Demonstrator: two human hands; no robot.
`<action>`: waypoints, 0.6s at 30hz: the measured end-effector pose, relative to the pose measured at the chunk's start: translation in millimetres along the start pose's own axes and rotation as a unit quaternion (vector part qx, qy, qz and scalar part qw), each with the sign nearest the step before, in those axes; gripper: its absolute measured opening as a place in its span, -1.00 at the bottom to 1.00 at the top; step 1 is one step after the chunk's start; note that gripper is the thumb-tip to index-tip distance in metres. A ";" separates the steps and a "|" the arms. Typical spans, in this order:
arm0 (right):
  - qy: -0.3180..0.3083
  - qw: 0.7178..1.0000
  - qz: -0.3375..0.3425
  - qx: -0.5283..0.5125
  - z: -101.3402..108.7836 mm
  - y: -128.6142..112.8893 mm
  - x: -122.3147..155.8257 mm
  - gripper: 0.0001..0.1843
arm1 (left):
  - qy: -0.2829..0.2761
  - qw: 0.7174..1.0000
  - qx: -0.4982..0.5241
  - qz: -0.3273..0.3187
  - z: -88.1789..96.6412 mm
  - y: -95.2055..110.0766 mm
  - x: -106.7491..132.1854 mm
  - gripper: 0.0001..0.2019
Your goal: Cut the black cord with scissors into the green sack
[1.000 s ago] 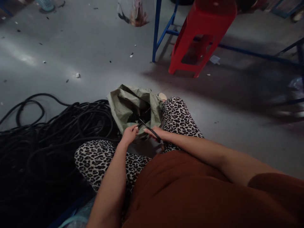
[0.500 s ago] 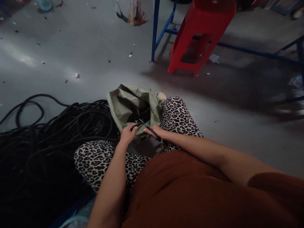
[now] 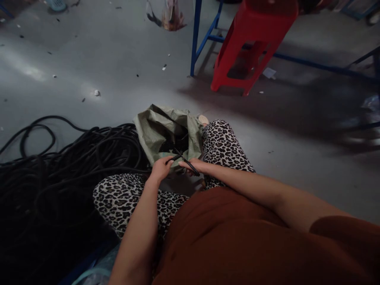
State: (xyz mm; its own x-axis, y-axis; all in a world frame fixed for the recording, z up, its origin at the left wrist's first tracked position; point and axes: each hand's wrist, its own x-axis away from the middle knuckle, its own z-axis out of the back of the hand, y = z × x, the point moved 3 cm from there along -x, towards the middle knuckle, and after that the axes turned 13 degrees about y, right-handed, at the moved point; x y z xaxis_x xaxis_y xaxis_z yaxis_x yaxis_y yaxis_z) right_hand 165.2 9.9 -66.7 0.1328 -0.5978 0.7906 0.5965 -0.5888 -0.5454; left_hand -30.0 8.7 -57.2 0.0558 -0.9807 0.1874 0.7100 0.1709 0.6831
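A grey concrete floor (image 3: 118,59), dusty and flecked with small scraps, fills the view; a person sits low on it in a rust-brown top (image 3: 237,237) and leopard-print trousers (image 3: 222,146), both knees bent.

Nearest, two bare forearms meet between the knees. The left hand (image 3: 160,169) is closed, its fingers pinching one short black cable end (image 3: 172,158) that sticks up and to the right. The right hand (image 3: 197,165) is curled round one slim dark tool (image 3: 190,166), which slants up-left and crosses the cable end just over the sack's mouth. Whether the tool's blades are apart is too small to tell.

Just beyond the hands lies one crumpled green woven sack (image 3: 154,126), open, with dark pieces inside. The toe of one pale shoe (image 3: 203,119) shows at its right edge. To the left, touching the sack, is one big tangled pile of black cable (image 3: 59,174), with a loose loop trailing out across the floor.

Farther off stands one red plastic stool (image 3: 252,39) beside one blue metal frame (image 3: 194,39). At the far edge lies one clear plastic bag (image 3: 169,16).
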 end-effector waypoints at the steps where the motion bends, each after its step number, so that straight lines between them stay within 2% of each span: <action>1: -0.004 1.000 0.004 0.009 0.4 0.1 -0.2 -0.32 | -0.002 1.000 -0.001 0.002 -0.2 0.0 -0.2 -0.71; 5: 0.012 0.999 0.004 0.046 2.4 1.2 -1.0 -0.30 | -0.003 1.000 -0.003 0.000 -1.3 0.1 -0.7 -0.71; 11: 0.042 0.998 0.007 0.035 3.5 0.8 -0.5 -0.30 | 0.005 1.000 -0.006 0.002 -3.5 -1.8 -0.2 -0.70; 18: 0.059 0.997 0.001 0.056 7.8 -7.4 6.6 -0.39 | 0.010 1.000 -0.009 0.007 -3.9 -4.8 -1.2 -0.69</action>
State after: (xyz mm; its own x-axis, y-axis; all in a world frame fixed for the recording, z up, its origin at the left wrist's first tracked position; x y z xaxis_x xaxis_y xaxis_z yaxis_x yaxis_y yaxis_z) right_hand 167.9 14.6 -55.3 0.0439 -0.6618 0.7484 0.6818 -0.5277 -0.5067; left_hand -30.7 8.8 -63.5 0.0799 -0.9798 0.1832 0.7214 0.1837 0.6677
